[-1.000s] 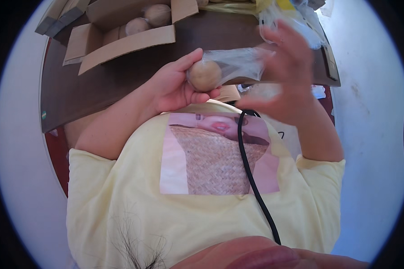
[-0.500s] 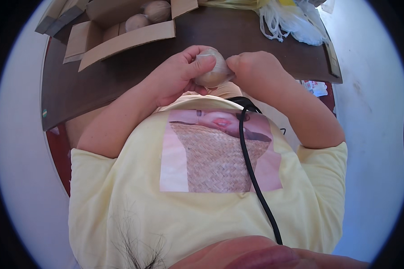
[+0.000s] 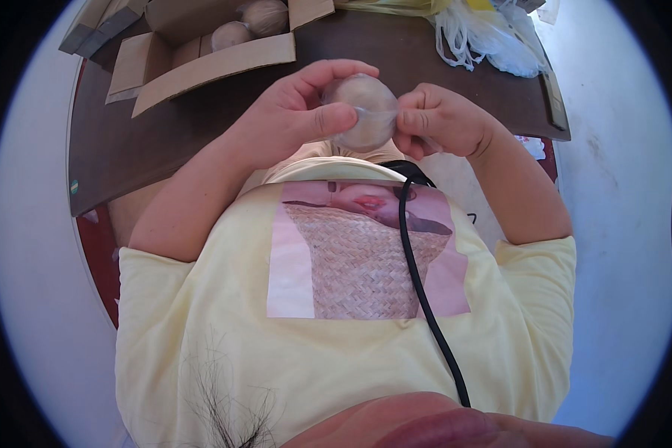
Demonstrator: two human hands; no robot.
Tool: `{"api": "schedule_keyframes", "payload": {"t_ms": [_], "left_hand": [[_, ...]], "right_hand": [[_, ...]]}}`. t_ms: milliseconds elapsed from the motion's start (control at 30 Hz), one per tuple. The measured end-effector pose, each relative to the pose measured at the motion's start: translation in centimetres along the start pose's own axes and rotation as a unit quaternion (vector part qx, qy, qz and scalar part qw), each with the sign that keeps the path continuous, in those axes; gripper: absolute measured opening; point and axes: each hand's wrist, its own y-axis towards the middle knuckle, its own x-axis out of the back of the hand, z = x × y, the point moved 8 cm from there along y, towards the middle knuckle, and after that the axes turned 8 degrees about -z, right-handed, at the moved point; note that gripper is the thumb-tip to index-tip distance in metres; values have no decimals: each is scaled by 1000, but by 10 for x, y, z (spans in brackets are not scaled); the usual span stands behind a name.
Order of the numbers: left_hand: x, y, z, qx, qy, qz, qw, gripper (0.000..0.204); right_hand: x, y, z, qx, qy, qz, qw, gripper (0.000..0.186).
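Note:
A round, pale tan ball-like thing in clear plastic film is held just past the near edge of the dark table. My left hand is closed around its left side, thumb across the front and fingers behind. On the other side, my right hand pinches the gathered end of the plastic bag, which is drawn tight against the ball. What kind of thing lies inside the film I cannot make out.
An open cardboard box with two similar wrapped round things stands at the far left of the brown table. Grey boxes sit beyond it. White plastic bags lie at the far right. A black cord hangs down my shirt.
The wrapped ball has turned and moved slightly right and toward the camera. My right hand has rotated, its fingers now pinching the bag's gathered end, and the film looks tighter.

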Motion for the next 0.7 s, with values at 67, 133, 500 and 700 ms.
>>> {"api": "schedule_keyframes", "payload": {"t_ms": [67, 133, 500, 700], "left_hand": [[2, -1, -7, -50, 57, 20, 997, 66], [-2, -3, -28, -229, 260, 4, 938, 76], [-13, -6, 41, 233, -372, 119, 891, 59], [1, 0, 29, 106, -243, 5, 964, 41]], "right_hand": [[-3, 2, 0, 20, 116, 12, 993, 35], [-2, 4, 5, 44, 158, -11, 986, 34], [-1, -12, 48, 239, -314, -122, 911, 28], [10, -10, 34, 74, -268, -133, 951, 27]]}}
